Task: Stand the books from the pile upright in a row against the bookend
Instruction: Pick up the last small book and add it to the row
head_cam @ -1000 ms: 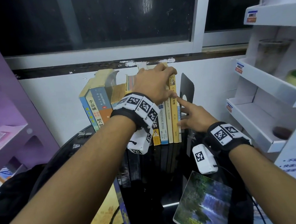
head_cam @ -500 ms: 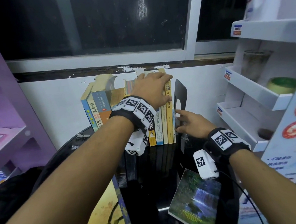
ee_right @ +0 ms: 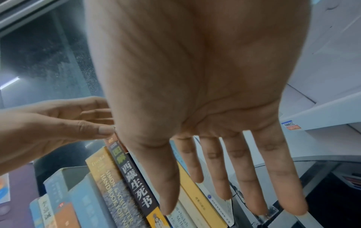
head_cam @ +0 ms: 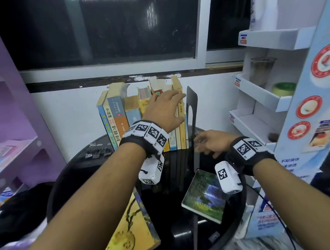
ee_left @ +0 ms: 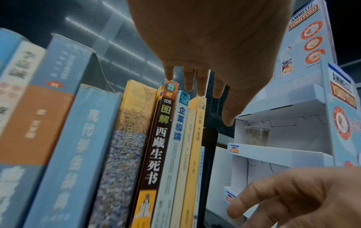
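A row of upright books (head_cam: 118,117) stands at the back of the round black table (head_cam: 71,175), its right end against a black metal bookend (head_cam: 192,105). My left hand (head_cam: 165,106) hovers at the upper spines of the right-hand books, fingers straight, and holds nothing. In the left wrist view its fingertips (ee_left: 201,86) are at the books' top edges. My right hand (head_cam: 208,142) is open and low beside the bookend's base. Its fingers (ee_right: 220,172) are spread and empty. A yellow book (head_cam: 128,230) and a green landscape book (head_cam: 205,197) lie flat on the near table.
A purple shelf unit (head_cam: 9,141) stands on the left. On the right is a white cardboard display rack (head_cam: 259,102) holding a plastic cup (head_cam: 262,71) and a tape roll (head_cam: 283,89). Small black clips (head_cam: 96,151) lie behind my left arm. A dark window fills the wall above.
My right hand left the yellow spine and dropped toward the bookend's base, drawing back. My left hand's fingers straightened and eased off the book tops.
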The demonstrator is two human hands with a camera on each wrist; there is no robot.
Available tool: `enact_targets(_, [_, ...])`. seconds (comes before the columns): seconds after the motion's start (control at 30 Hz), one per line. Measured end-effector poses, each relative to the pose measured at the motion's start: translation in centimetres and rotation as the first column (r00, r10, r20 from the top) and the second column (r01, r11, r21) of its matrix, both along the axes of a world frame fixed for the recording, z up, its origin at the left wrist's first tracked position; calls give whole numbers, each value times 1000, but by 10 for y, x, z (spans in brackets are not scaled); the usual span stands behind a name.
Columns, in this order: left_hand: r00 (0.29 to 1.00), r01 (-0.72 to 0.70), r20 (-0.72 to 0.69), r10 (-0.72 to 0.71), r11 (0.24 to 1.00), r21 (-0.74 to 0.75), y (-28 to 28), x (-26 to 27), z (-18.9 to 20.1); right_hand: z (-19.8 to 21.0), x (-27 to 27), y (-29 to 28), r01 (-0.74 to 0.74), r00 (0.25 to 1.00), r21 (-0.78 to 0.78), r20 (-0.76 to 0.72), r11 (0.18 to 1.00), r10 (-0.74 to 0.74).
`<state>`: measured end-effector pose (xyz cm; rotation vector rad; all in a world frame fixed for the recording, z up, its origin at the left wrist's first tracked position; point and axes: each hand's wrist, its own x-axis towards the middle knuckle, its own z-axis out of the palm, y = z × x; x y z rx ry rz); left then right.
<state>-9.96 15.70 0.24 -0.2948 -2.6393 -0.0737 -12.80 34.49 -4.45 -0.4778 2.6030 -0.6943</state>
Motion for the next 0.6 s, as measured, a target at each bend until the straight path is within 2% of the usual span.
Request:
enact_targets(0.17, [999, -6, 52, 5, 1000, 15, 12, 28, -19, 1, 26, 7, -27, 999, 55, -24, 998, 28])
enact_targets(0.3, [976, -37, 216, 9, 992, 124, 22, 49, -40, -6, 47, 13, -14, 998, 134, -56, 991, 22])
enact_targets(0.43, [889, -117, 458, -11, 962, 249, 29, 59, -61, -16, 61, 22, -3, 998, 227, -55, 974, 16])
enact_targets(0.6, [777, -212, 626, -65, 910, 357, 40, 66, -85, -25, 72, 33, 20, 999, 255, -30, 967, -13])
